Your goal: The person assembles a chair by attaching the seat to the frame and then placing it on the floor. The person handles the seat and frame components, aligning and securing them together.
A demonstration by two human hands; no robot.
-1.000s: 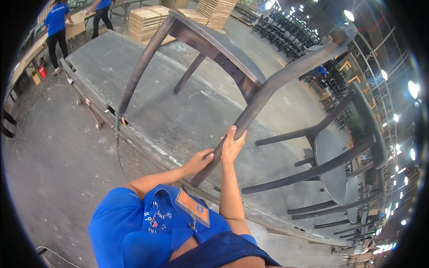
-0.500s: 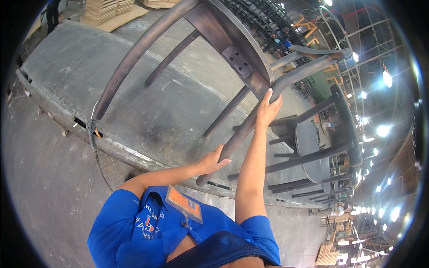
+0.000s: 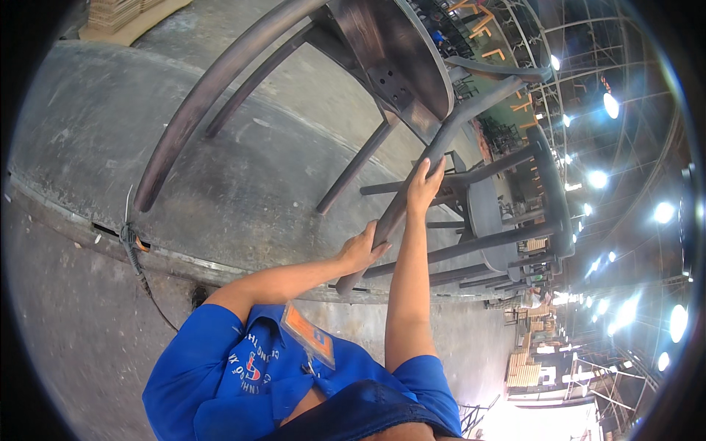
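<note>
A dark wooden chair (image 3: 415,55) stands out over the grey tabletop (image 3: 257,180), its nearest leg (image 3: 395,214) slanting down to the near edge. The left hand (image 3: 360,250) has its grip wrapped around the lower part of that leg; the right hand (image 3: 425,187) has its grip closed around it higher up, below the seat. Whether the foot of that leg touches the tabletop cannot be told. A cord (image 3: 131,246) hangs over the near edge toward the left corner, while other dark chairs (image 3: 484,207) stand toward the right end.
</note>
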